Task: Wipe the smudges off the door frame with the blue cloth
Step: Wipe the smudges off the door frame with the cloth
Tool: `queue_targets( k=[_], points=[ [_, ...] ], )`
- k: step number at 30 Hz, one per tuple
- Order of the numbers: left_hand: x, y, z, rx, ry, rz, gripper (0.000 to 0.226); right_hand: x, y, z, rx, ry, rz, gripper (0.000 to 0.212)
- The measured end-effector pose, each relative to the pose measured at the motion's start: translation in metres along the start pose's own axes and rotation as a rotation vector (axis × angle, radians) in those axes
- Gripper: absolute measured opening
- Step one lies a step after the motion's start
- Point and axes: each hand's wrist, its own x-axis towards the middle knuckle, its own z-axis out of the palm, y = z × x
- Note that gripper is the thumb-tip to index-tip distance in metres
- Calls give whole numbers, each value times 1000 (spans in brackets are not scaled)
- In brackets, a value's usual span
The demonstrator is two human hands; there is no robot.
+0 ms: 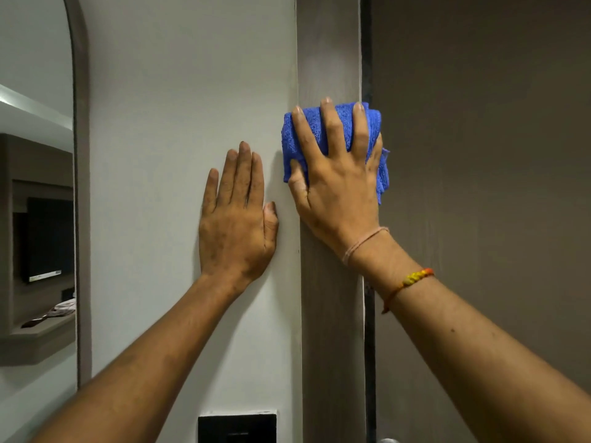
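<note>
Both forearms enter from the bottom corners, cut off below the elbows. Low at centre frame a black wall plate point(237, 427) is cropped by the bottom edge; no writing can be read on it. At lower right of it, a sliver of pale metal point(387, 440) is too cropped to identify. The left hand point(236, 222) lies flat on the white wall point(179, 123), fingers straight and close together, holding nothing. The right hand point(335, 183), with a thin band and a yellow-orange bracelet point(412, 279) at the wrist, presses the bunched blue cloth point(299, 135) against the grey-brown door frame point(329, 314) at centre right, its grip spread wide over the cloth with the thumb on the cloth's left edge. Much of the cloth is hidden under the hand. At far left, an arched mirror point(32, 155) shows a dark screen point(48, 238); a pale strip on it is illegible.
</note>
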Motion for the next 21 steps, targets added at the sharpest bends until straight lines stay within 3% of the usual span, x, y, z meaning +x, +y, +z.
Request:
queue_targets(
  k=[8, 13, 17, 21],
  points=[
    [-5, 0, -1, 1, -17, -2, 63, -66, -7, 6, 27, -28, 2, 59],
    [-4, 1, -1, 16, -6, -9, 63, -1, 8, -5, 41, -42, -65, 59],
    [-3, 1, -1, 22, -3, -3, 62, 40, 2, -3, 47, 29, 34, 58],
    [-3, 1, 0, -3, -5, 8, 62, -33, -12, 9, 33, 60, -2, 63]
  ],
)
